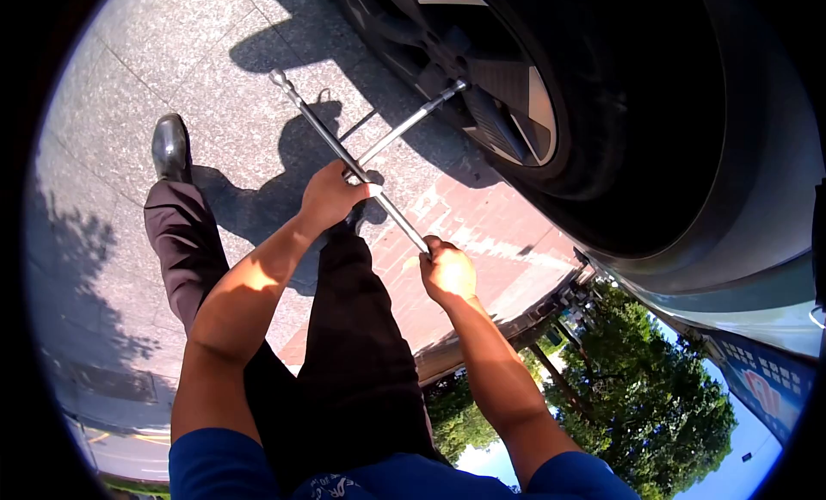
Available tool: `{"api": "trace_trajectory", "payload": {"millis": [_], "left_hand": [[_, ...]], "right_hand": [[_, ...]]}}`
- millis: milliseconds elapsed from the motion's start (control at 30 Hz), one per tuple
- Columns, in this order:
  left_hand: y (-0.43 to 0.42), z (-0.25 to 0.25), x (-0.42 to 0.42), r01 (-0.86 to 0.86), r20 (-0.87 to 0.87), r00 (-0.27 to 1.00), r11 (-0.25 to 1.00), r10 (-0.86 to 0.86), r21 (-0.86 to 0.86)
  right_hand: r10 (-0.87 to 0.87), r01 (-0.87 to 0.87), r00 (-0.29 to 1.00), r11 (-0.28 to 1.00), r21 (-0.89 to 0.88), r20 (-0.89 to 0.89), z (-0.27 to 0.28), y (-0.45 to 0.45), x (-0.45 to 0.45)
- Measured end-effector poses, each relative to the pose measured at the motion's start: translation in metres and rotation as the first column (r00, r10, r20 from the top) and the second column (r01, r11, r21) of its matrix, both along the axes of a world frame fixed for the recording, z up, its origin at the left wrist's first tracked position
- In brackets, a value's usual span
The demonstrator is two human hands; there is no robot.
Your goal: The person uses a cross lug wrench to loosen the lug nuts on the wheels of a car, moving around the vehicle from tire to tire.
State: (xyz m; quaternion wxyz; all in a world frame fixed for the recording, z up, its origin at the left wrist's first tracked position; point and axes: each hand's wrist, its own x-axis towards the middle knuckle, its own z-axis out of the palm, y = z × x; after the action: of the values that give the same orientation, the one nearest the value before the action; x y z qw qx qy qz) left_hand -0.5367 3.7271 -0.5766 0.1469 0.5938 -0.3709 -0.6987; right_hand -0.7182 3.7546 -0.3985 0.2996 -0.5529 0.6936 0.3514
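Note:
A silver four-way lug wrench [320,128] stretches across the middle of the view. One of its arms reaches up to the hub of the car wheel [540,113], its socket end meeting the wheel near the centre; whether it sits on a nut is too small to tell. My left hand [329,197] is closed around the wrench near its crossing. Closed on the lower right end of the bar is my right hand [449,274]. The opposite end of that bar points to the upper left, untouched.
The silver car body [766,182] curves along the right side. Grey paving [120,87] and reddish brick paving [482,233] lie below. My black shoe [172,147] stands at the left. Trees [645,379] and a blue sign [766,388] show at lower right.

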Motion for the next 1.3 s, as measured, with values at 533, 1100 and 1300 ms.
{"api": "trace_trajectory", "payload": {"millis": [533, 1100, 1300], "left_hand": [[0.019, -0.021, -0.051, 0.094, -0.146, 0.987, 0.98, -0.068, 0.178], [0.008, -0.017, -0.033, -0.097, -0.237, 0.963, 0.986, 0.127, 0.136], [0.014, -0.014, -0.039, 0.027, -0.089, 0.996, 0.993, -0.017, 0.113]], "right_hand": [[0.026, -0.03, 0.999, 0.995, -0.096, -0.044, 0.005, -0.01, -0.034], [0.04, 0.045, 0.918, 0.978, 0.205, -0.395, -0.02, -0.021, -0.013], [0.015, 0.08, 0.936, 0.964, 0.255, -0.35, -0.014, -0.027, -0.005]]}}
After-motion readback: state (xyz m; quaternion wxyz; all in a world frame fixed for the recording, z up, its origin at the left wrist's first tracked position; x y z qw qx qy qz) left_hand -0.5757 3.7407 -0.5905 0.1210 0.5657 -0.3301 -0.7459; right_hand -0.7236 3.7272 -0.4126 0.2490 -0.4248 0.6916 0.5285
